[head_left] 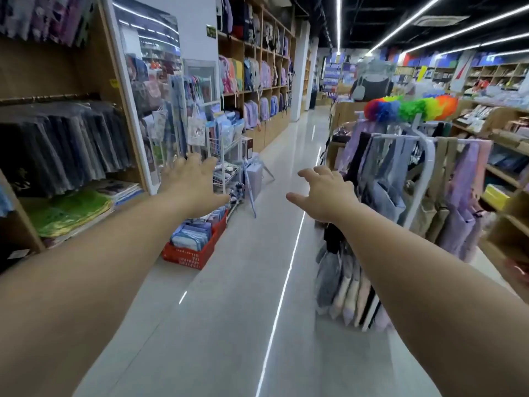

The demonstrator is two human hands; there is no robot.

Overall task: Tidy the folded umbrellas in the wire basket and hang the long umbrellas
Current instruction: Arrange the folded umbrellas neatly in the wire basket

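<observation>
Hands first: I see the left hand (190,181) stretched forward with its fingers spread and straight, gripping nothing. The right hand (326,193) is also out in the air, fingers loosely bent, and empty.

My reference is the white wire basket stand (223,159) on the left side of the aisle. The left hand overlaps the stand's left edge in this view; I cannot tell whether it touches. The right hand is well right of the stand, over the grey polished floor (243,310).

Small folded items (229,171) lie in the stand's basket, too blurred for me to confirm as umbrellas. A long pale lilac umbrella (250,193) leans at the stand's right side, tip on the floor.

A red plastic crate (194,257) of blue packets sits on the floor just nearer than the stand. Across the aisle from the stand is a white rail of hanging cloth bags (400,179).
</observation>
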